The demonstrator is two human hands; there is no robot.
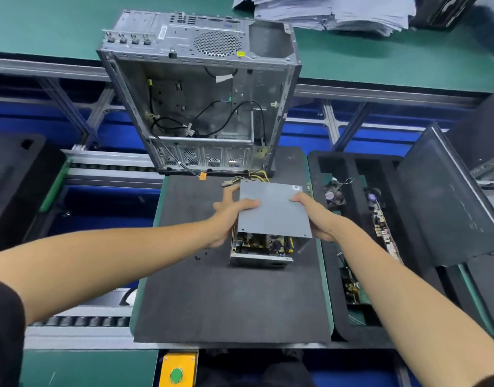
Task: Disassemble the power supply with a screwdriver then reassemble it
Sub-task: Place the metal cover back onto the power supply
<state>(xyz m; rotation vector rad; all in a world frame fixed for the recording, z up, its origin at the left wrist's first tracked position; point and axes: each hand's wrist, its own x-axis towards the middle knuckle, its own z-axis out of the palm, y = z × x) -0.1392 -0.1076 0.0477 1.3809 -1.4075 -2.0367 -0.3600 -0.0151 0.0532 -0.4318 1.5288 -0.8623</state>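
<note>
The left hand [228,212] grips the left edge of the grey cover [273,209], thumb on top, remaining fingers spread toward 11 o'clock. The right hand [315,216] holds the right edge, fingers curled underneath. The cover sits tilted over the power supply [261,251], whose circuit board is exposed at the 6 o'clock end. The power supply rests on the black mat [226,297], with its wire bundle [251,177] leading out at 12 o'clock toward the open computer case [201,107]. Small loose screws [200,256] lie on the mat at 9 o'clock of the unit.

Hazards, as judged: a skewed cover may snag the wires or strike board components; a forearm sweep may scatter the screws.
</note>
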